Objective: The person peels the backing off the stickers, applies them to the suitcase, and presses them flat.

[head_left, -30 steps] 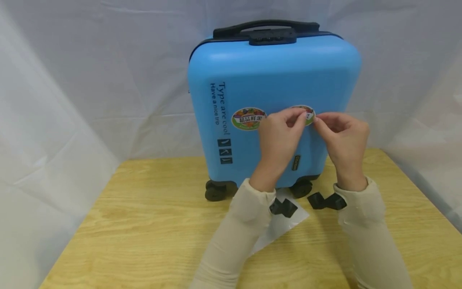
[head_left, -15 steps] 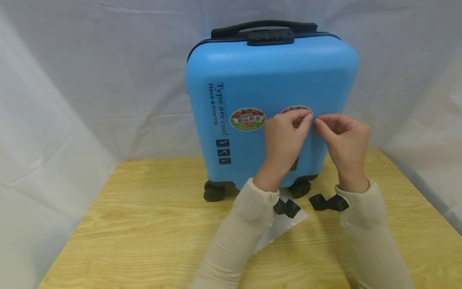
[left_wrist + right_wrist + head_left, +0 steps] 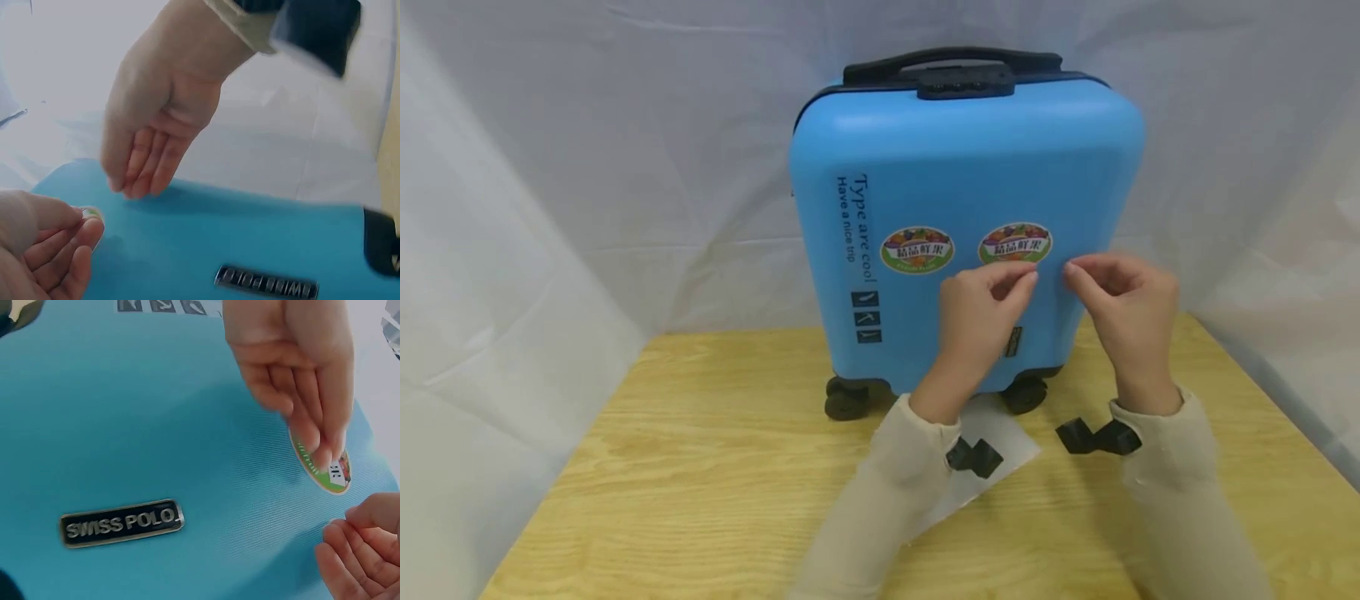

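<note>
The blue suitcase [image 3: 925,183] stands upright, two oval fruit-picture stickers on its front. The left sticker [image 3: 917,250] shows whole. On the right sticker [image 3: 1015,242], the lower edge is partly covered by my left hand [image 3: 981,321]. That hand's thumb and forefinger tips come together just below this sticker; in the right wrist view, its fingertips overlap the sticker [image 3: 335,476]. Further right, my right hand [image 3: 1131,312] is in front of the case's right side, fingers loosely bent and thumb near the forefinger. No object shows between its fingertips.
Under the arms, a pale sheet [image 3: 977,467] lies on the wooden table [image 3: 715,467] before the case. Black devices sit at both wrists. A black wheel [image 3: 846,400] and a metal nameplate [image 3: 122,523] show low on the case. White cloth [image 3: 625,150] hangs behind.
Both hands have dropped lower and drawn apart, the right one a little rightward. More of the right sticker shows now, lying flat on the case.
</note>
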`<state>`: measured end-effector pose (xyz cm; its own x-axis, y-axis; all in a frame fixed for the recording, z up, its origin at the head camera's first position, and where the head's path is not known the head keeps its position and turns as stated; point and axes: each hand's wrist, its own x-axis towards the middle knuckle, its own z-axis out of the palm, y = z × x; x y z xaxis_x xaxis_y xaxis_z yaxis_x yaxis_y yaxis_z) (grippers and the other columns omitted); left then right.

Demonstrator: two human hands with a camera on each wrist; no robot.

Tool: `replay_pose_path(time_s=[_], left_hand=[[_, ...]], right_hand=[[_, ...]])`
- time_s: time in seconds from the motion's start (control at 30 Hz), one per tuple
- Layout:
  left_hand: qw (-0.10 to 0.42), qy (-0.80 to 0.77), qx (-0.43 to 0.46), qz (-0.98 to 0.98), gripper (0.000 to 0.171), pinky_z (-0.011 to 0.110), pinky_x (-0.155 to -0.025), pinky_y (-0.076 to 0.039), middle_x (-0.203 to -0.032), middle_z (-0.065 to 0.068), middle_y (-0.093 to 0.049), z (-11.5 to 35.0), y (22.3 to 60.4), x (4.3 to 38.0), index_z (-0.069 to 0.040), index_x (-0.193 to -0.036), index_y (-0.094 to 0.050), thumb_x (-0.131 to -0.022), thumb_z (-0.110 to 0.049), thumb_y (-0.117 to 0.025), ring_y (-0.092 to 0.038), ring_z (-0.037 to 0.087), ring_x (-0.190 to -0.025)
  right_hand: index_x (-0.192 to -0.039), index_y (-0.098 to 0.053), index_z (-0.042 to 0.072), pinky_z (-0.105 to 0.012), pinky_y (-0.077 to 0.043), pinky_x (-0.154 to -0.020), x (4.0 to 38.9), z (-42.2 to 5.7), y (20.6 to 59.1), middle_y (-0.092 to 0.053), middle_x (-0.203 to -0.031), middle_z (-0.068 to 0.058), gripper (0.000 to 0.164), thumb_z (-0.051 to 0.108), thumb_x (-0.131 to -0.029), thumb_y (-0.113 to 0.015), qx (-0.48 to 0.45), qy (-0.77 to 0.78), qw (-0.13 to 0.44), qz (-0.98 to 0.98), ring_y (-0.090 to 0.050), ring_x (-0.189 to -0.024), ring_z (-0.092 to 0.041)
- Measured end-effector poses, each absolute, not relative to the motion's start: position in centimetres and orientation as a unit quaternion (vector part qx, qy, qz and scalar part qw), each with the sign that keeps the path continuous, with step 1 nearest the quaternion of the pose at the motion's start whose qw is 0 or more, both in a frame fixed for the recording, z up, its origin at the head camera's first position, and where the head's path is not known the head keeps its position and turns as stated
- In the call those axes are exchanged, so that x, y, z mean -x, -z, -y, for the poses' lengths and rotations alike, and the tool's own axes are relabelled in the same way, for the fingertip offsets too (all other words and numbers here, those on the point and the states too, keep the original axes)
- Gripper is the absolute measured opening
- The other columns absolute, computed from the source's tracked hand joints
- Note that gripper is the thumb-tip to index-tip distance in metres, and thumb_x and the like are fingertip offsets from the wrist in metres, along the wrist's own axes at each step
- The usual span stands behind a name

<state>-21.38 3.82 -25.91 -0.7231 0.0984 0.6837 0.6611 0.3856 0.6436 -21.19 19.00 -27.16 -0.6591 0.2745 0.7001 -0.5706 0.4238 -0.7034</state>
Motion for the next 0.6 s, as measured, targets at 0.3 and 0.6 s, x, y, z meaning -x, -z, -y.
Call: replay_pose_path(time_s=[0.3,0.6], left_hand=[[0.301,0.516,0.276,0.753,0.016,0.015,-0.061,-0.052,-0.085,0.008,-0.073,1.6,27.8,20.5,-0.001,-0.097,-0.073,-0.089,-0.012,-0.066,-0.067,0.008,-0.068],[0.332,0.415,0.257,0.807,0.012,0.022,-0.057,-0.053,-0.083,0.008,-0.073,8.6,31.4,20.1,-0.002,-0.094,-0.074,-0.086,-0.009,-0.068,-0.065,0.012,-0.064]], right_hand=[[-0.093,-0.072,-0.004,-0.016,-0.049,-0.061,20.3,-19.9,28.6,-0.068,-0.073,0.014,0.018,0.012,-0.083,-0.072,-0.116,-0.542,0.322,0.768,-0.066,-0.069,-0.006],[-0.093,-0.072,-0.001,-0.013,-0.047,-0.060,19.6,-22.3,31.7,-0.069,-0.079,0.012,0.014,0.010,-0.085,-0.069,-0.145,-0.484,0.288,0.814,-0.063,-0.069,-0.002]])
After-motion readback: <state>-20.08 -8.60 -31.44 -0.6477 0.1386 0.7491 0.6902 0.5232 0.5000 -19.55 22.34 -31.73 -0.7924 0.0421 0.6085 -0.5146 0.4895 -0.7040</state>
